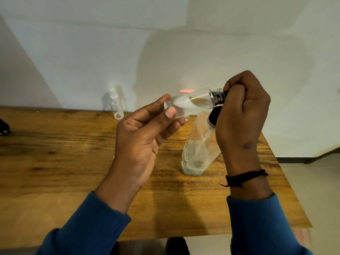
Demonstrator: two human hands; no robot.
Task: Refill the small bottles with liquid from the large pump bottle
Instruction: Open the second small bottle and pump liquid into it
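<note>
My left hand [145, 133] holds a small clear bottle [191, 103] by its base, tipped nearly on its side above the table with its threaded neck pointing right. The black nozzle of the large clear pump bottle [198, 150] meets that neck. My right hand [242, 115] is curled over the black pump head, hiding most of it. The large bottle stands on the wooden table [73, 162], leaning, with a little liquid at its bottom. A second small clear bottle [116, 105] with a cap stands upright at the table's far edge by the wall.
A white wall runs right behind the table. A small pink thing [186, 91] shows behind the held bottle. A dark object [4, 127] sits at the table's far left edge. The table's right edge drops off to a pale floor.
</note>
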